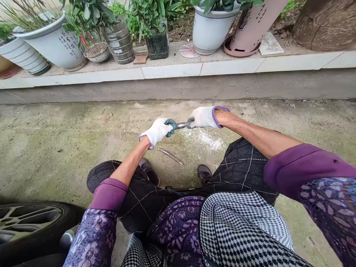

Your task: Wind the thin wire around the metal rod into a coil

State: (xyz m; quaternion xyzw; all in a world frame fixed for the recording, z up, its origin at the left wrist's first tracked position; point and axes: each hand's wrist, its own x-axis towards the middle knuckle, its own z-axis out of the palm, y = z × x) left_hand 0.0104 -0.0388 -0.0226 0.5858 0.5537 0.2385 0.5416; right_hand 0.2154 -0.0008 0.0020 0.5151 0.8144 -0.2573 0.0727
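Checkered cloth [247, 222] up close, rod [183, 125] out front

Gripping it over the concrete [55, 148] with left hand [162, 129] and right hand [203, 117], gloved fingers [172, 123] curled around either end. Probably midway, tbh: white powder [210, 140] already down, second rod [171, 156] loose near the shoes [204, 173]. Can't judge the remaining work.

Between the left hand [160, 129] and right hand [202, 118] runs a metal rod [182, 125]. On the concrete [63, 137], a second rod [171, 156] lies behind the left, powder [210, 141] behind the right. Beyond both, flowerpots [213, 31] stand on a ledge [172, 71]; a car wheel [30, 227] sits back-left.
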